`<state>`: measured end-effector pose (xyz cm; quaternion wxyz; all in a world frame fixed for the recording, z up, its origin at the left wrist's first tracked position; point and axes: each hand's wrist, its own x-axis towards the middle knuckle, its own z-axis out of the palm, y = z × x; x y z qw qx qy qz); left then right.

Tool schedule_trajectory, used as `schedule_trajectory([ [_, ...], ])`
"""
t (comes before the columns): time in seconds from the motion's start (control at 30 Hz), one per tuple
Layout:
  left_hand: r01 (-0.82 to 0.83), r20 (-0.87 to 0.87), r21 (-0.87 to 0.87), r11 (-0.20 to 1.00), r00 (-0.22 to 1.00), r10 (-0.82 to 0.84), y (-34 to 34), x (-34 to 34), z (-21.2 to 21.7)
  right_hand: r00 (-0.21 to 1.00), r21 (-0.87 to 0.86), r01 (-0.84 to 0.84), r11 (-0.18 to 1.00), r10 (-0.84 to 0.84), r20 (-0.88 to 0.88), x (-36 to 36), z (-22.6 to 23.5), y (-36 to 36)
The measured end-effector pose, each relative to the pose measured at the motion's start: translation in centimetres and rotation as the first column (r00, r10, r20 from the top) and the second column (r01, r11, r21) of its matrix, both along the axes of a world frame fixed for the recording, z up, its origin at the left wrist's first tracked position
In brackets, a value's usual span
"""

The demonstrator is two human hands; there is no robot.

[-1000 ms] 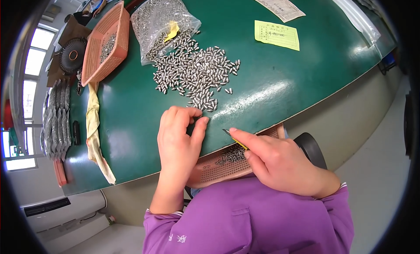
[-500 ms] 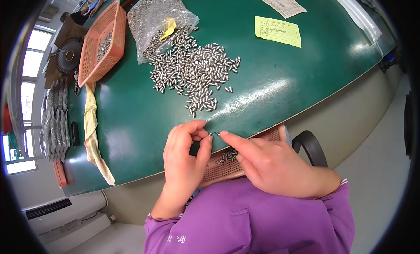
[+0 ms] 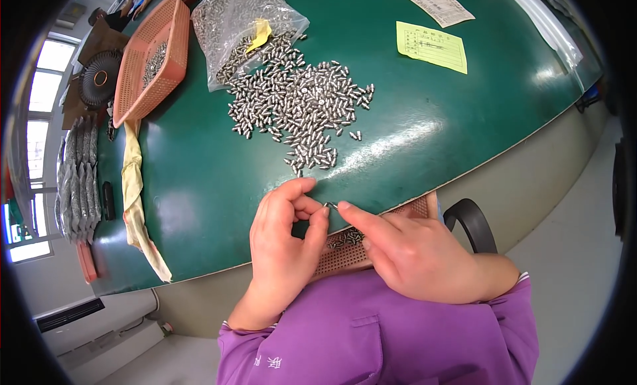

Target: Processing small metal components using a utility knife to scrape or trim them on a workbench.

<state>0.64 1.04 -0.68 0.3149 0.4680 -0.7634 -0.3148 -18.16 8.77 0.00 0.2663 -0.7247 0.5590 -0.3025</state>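
At the near edge of the green table, my left hand (image 3: pixel 282 232) pinches a small silvery metal part (image 3: pixel 326 205) between thumb and fingertips. Facing it, my right hand (image 3: pixel 424 249) has its index finger stretched toward the left fingertips. A second small dark-tipped metal part (image 3: pixel 334 205) shows at its tip, and the two parts appear to meet. Exactly how the right fingers grip is partly hidden. Just beyond the hands spreads a pile of small pointed metal parts (image 3: pixel 312 106), spilling from a clear plastic bag (image 3: pixel 232 16) with a yellow scrap (image 3: pixel 259 34) on it.
Below the table edge sits a pink perforated basket (image 3: pixel 342 264) holding more parts. Another pink basket (image 3: pixel 174 66) stands at far left, near a black fan (image 3: pixel 99 78), packed bags (image 3: pixel 78 179) and a cloth strip (image 3: pixel 133 186). Paper slips (image 3: pixel 431 46) lie far right. A chair (image 3: pixel 472 222) stands right.
The two small metal parts have come closer together, from a visible gap to nearly touching. The whole view has shifted slightly; the pile and bag look unchanged.
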Motion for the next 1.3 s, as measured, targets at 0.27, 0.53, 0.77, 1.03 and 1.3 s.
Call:
schedule_trajectory([
  [0.27, 0.016, -0.015, 0.015, 1.0, 1.0, -0.016, -0.3, -0.2, -0.1, 0.999, -0.138, -0.018, 0.99, 0.012, -0.047, -0.2, -0.2, -0.4],
  [0.53, 0.033, 0.002, -0.005, 0.999, 0.999, -0.033, -0.2, -0.1, 0.1, 0.964, -0.087, -0.097, 0.992, 0.072, -0.257, -0.1, 1.2, -0.5],
  [0.77, 0.079, 0.048, 0.072, 0.994, 0.995, -0.082, 0.3, 1.2, 1.9, 0.999, -0.092, -0.025, 0.995, 0.02, -0.048, -0.7, -0.2, -0.1],
  [1.03, -0.045, 0.181, -0.299, 0.953, 0.978, 0.103, -2.8, 0.0, -0.2, 0.996, -0.049, 0.027, 0.998, -0.031, -0.083, -0.8, 0.0, 0.5],
  [1.3, 0.052, 0.151, -0.133, 0.99, 0.988, -0.032, -1.0, 0.3, 0.6, 0.995, -0.105, 0.017, 0.994, -0.026, -0.092, -0.7, -0.8, 0.7],
])
